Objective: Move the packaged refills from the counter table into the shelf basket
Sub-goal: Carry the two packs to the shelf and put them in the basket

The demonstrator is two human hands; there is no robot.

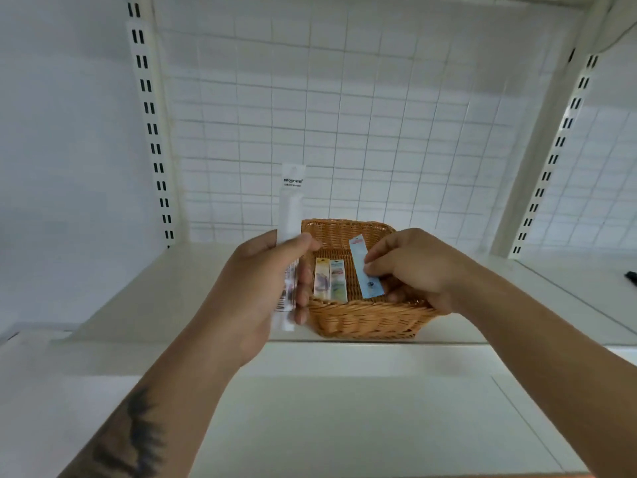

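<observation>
While a long white-and-clear packaged refill [289, 236] is gripped upright in the left hand [262, 288], its thumb pressed across the front of the pack and its fingers curled round the edge, a narrow light-blue packaged refill [363, 267] is pinched between the thumb and fingertips of the right hand [413, 267]. The white pack is held just to the left of a woven brown wicker basket [365, 320], with its printed top raised above the basket's rear rim. The blue pack is held tilted over the inside of the basket, its lower end down near the weave; whether it touches the bottom cannot be told. Two more narrow packs, a yellow one [321, 278] and a pale green one [338, 280], are seen lying side by side and touching on the basket's floor, left of the blue pack. The basket is set on a white shelf board [165, 294], backed by a white wire grid panel [344, 115] and flanked by slotted white uprights [151, 125]. A dark tattoo [134, 439] is shown on the left forearm.
</observation>
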